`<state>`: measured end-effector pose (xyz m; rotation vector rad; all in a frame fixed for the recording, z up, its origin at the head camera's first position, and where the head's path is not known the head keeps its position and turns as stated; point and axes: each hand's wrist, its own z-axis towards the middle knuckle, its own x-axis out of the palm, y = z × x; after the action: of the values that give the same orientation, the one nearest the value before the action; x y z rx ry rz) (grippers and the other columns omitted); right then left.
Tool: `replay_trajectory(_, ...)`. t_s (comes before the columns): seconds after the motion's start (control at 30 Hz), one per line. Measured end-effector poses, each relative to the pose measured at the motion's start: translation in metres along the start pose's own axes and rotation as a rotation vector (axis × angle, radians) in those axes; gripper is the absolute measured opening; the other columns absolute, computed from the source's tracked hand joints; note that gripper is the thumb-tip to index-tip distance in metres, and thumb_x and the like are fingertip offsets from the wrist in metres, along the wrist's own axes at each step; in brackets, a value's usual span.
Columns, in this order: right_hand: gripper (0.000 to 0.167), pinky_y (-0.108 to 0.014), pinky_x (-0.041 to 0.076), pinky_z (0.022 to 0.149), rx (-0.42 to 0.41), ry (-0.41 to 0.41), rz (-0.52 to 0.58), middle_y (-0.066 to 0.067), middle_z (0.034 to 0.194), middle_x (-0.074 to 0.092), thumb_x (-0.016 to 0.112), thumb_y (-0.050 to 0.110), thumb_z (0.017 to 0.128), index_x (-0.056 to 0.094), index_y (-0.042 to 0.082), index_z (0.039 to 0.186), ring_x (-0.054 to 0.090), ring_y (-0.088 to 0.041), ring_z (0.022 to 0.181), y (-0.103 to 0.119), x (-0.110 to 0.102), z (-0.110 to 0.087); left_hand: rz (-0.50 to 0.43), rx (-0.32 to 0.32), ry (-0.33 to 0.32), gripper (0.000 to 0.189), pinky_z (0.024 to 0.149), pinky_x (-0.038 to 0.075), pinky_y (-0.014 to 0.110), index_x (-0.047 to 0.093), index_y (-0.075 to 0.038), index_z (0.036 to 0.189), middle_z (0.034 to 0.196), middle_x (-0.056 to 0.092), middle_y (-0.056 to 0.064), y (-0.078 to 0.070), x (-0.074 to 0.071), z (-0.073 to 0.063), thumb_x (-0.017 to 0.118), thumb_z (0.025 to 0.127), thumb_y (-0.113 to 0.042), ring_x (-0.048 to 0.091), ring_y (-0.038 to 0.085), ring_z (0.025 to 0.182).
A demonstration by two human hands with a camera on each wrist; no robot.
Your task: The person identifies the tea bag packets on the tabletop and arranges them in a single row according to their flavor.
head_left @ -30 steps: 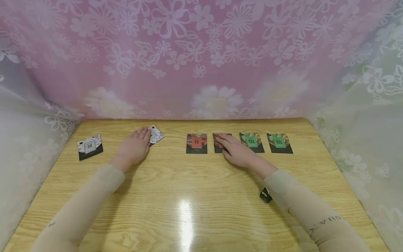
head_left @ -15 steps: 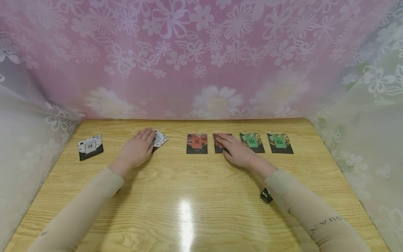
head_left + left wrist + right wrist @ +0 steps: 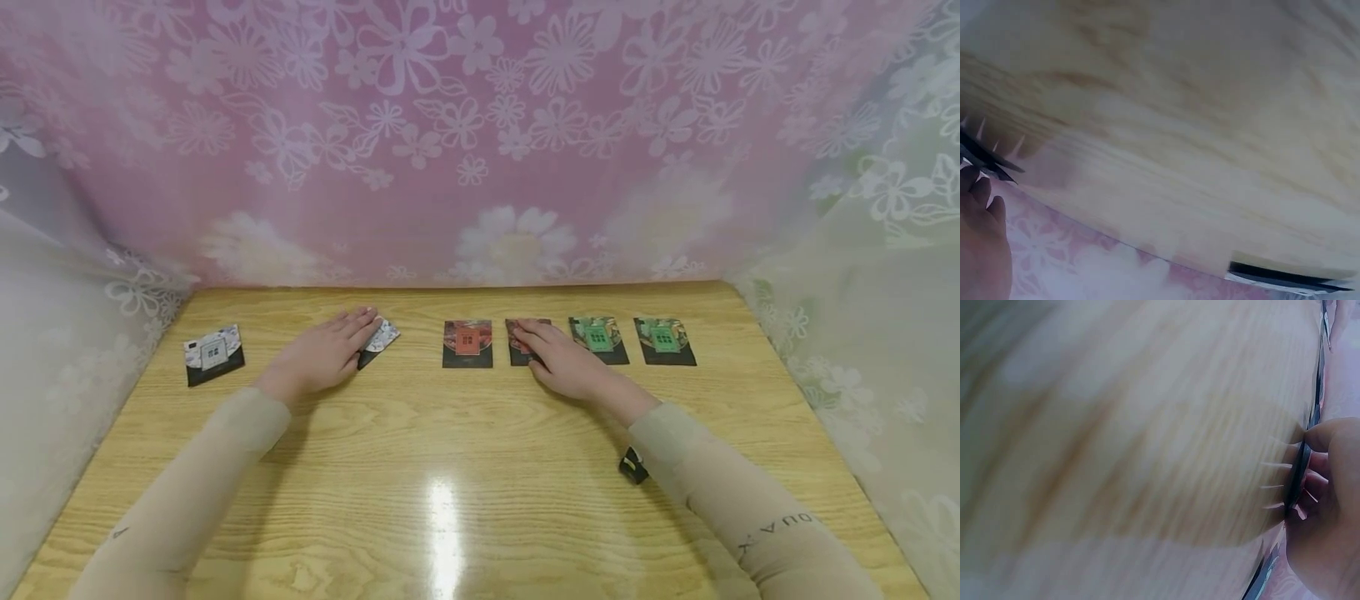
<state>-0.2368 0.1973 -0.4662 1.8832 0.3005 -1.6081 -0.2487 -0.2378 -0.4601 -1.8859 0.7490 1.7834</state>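
My left hand (image 3: 318, 350) lies palm down with straight fingers over a white-and-black packet (image 3: 381, 337). The packet sits tilted on the table, and its left part is hidden under the fingers. To the far left lies a similar white-and-black packet (image 3: 214, 354), slightly turned. My right hand (image 3: 566, 360) rests with extended fingers on a red-and-black packet (image 3: 517, 350), covering its right side; in the right wrist view, thumb and fingertips spread along the packet's edge (image 3: 1298, 475). Between the hands is another red-and-black packet (image 3: 468, 343).
Two green-and-black packets (image 3: 598, 339) lie in the same row right of the right hand. A small black object (image 3: 633, 467) with a yellow mark peeks out beside the right sleeve. Floral curtains (image 3: 480, 142) hang behind and beside the wooden table (image 3: 390, 467).
The left hand has slid its white-and-black packet a little to the right and nearer, and the packet has turned slightly. The right hand stays on the red-and-black packet.
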Motion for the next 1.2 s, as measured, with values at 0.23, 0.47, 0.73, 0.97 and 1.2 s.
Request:
replay_trajectory(0.23, 0.059, -0.063, 0.031, 0.13, 0.001, 0.002, 0.009, -0.016, 0.176, 0.026, 0.053, 0.019, 0.111, 0.036, 0.005, 0.166, 0.027, -0.041, 0.162, 0.002, -0.001, -0.001, -0.034, -0.003, 0.005, 0.063, 0.135, 0.028, 0.052, 0.025, 0.001, 0.168, 0.175, 0.024, 0.021, -0.008, 0.005, 0.006, 0.043, 0.113, -0.022, 0.025, 0.038, 0.164)
replay_trajectory(0.47, 0.059, -0.063, 0.03, 0.131, 0.008, 0.008, 0.007, -0.016, 0.176, 0.026, 0.053, 0.019, 0.111, 0.035, 0.006, 0.166, 0.026, -0.041, 0.162, 0.002, -0.003, 0.001, -0.048, -0.063, 0.015, 0.065, 0.136, 0.025, 0.053, 0.024, 0.004, 0.167, 0.176, 0.023, 0.023, -0.021, 0.004, 0.012, 0.042, 0.114, -0.029, 0.022, 0.038, 0.165)
replay_trajectory(0.73, 0.059, -0.063, 0.029, 0.131, 0.01, 0.008, -0.001, -0.017, 0.176, 0.026, 0.052, 0.018, 0.111, 0.035, 0.005, 0.166, 0.027, -0.042, 0.162, 0.002, -0.002, 0.001, 0.008, -0.199, 0.031, 0.068, 0.135, 0.027, 0.054, 0.026, 0.011, 0.163, 0.172, 0.025, 0.03, -0.046, 0.004, 0.02, 0.04, 0.114, -0.033, 0.027, 0.043, 0.162)
replay_trajectory(0.97, 0.059, -0.063, 0.03, 0.131, 0.01, 0.008, 0.007, -0.017, 0.176, 0.026, 0.052, 0.018, 0.111, 0.034, 0.005, 0.166, 0.026, -0.043, 0.162, 0.003, -0.001, 0.001, 0.031, -0.283, 0.075, 0.069, 0.135, 0.027, 0.054, 0.024, 0.012, 0.164, 0.172, 0.024, 0.031, -0.066, 0.002, 0.029, 0.037, 0.115, -0.035, 0.026, 0.043, 0.162)
replay_trajectory(1.2, 0.06, -0.063, 0.032, 0.13, 0.019, 0.007, 0.005, -0.017, 0.176, 0.026, 0.053, 0.019, 0.111, 0.034, 0.005, 0.166, 0.027, -0.042, 0.162, 0.002, -0.001, 0.0, 0.01, -0.285, 0.069, 0.073, 0.135, 0.026, 0.053, 0.023, 0.009, 0.165, 0.173, 0.023, 0.03, -0.075, 0.003, 0.034, 0.037, 0.114, -0.041, 0.026, 0.042, 0.163)
